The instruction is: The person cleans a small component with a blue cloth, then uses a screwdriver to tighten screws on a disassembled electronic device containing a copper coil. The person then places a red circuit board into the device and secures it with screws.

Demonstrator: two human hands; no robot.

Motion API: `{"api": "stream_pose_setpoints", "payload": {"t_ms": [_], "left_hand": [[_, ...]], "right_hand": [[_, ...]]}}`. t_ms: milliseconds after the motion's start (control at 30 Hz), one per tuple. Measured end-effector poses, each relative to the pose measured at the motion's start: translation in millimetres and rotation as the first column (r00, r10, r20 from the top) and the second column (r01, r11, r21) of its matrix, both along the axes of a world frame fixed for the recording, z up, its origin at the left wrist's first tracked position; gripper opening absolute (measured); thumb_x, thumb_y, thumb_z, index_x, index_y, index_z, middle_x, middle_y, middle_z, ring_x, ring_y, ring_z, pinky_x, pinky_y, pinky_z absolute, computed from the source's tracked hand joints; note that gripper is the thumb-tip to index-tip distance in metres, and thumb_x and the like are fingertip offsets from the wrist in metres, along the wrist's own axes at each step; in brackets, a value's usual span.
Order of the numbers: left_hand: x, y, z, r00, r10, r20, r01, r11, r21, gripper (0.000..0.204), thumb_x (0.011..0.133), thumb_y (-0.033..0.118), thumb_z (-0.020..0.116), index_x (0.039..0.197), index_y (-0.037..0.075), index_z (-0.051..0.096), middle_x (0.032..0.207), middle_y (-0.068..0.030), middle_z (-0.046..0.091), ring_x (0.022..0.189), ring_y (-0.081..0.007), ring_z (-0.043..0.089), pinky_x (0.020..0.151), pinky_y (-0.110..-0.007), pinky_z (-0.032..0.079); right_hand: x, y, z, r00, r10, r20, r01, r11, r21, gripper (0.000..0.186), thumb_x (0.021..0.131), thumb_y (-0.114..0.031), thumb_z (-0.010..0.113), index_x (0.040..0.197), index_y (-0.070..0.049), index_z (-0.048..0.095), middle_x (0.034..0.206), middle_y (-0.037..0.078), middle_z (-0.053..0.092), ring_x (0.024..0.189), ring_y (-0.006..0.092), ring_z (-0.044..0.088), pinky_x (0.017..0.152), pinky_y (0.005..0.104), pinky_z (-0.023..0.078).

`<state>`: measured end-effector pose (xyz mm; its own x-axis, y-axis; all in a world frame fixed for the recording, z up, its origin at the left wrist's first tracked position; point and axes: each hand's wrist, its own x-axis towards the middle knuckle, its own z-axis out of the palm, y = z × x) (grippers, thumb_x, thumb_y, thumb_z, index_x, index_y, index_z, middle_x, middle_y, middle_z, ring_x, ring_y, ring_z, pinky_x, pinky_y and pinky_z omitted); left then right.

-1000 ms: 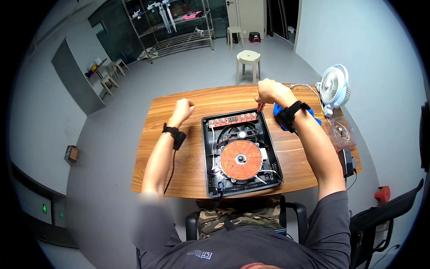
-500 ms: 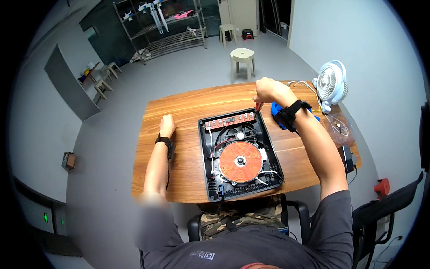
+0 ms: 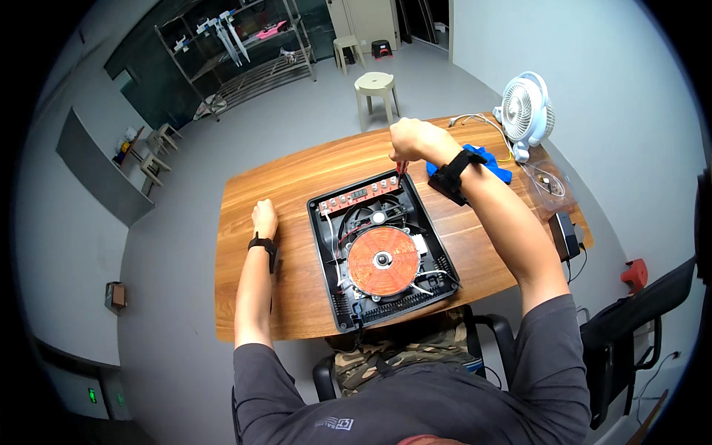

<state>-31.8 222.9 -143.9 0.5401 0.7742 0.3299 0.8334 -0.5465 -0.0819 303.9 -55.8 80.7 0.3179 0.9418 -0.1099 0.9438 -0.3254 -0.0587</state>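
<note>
An opened induction cooker (image 3: 437, 256) lies on the wooden table in front of me, its black shell exposing a round copper coil (image 3: 383, 261), a fan and a red board (image 3: 360, 193) with a small display. My right hand (image 3: 412, 139) is closed round a red-handled screwdriver (image 3: 402, 167). The tool points steeply down at the shell's far right corner, by the end of the red board; my hand and its small size hide whether the tip touches a screw. My left hand (image 3: 265, 218) rests in a fist on the table, left of the cooker; whatever its fingers may hold is hidden.
Right of the cooker lie a blue cloth (image 3: 486, 165) and a clear plastic bag (image 3: 547, 182) with small parts. A white fan (image 3: 526, 111), cables and a dark box (image 3: 565, 236) stand along the table's right edge. A stool (image 3: 377, 87) stands beyond the table.
The whole view has shifted, so the table and cooker sit further left in the picture. My right hand keeps the screwdriver at the same corner; my left fist stays on the table.
</note>
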Motion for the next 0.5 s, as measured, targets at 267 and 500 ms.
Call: {"api": "stream_pose_setpoints", "payload": {"t_ms": [267, 500], "left_hand": [[6.5, -14.0, 22.4, 0.994, 0.042, 0.101, -0.025, 0.986, -0.163, 0.017, 0.078, 0.012, 0.071, 0.08, -0.005, 0.072, 0.086, -0.0325, 0.068, 0.088, -0.0463, 0.07, 0.076, -0.05, 0.058], [37.0, -98.5, 84.0, 0.903, -0.285, 0.323, 0.35, 0.921, -0.167, 0.014, 0.077, 0.009, 0.069, 0.082, -0.004, 0.071, 0.078, -0.0264, 0.069, 0.078, -0.0409, 0.071, 0.071, -0.044, 0.057]], "right_hand": [[-7.3, -2.8, -0.2, 0.999, 0.021, 0.035, -0.022, 0.999, 0.031, 0.022, 0.083, -0.02, 0.073, 0.095, -0.002, 0.078, 0.097, 0.017, 0.076, 0.092, 0.0323, 0.074, 0.081, 0.041, 0.06], [-4.8, -19.9, 0.3, 0.995, 0.056, 0.077, -0.061, 0.996, 0.065, 0.027, 0.085, -0.026, 0.069, 0.093, -0.002, 0.078, 0.094, 0.019, 0.075, 0.091, 0.0338, 0.074, 0.081, 0.0412, 0.06]]}}
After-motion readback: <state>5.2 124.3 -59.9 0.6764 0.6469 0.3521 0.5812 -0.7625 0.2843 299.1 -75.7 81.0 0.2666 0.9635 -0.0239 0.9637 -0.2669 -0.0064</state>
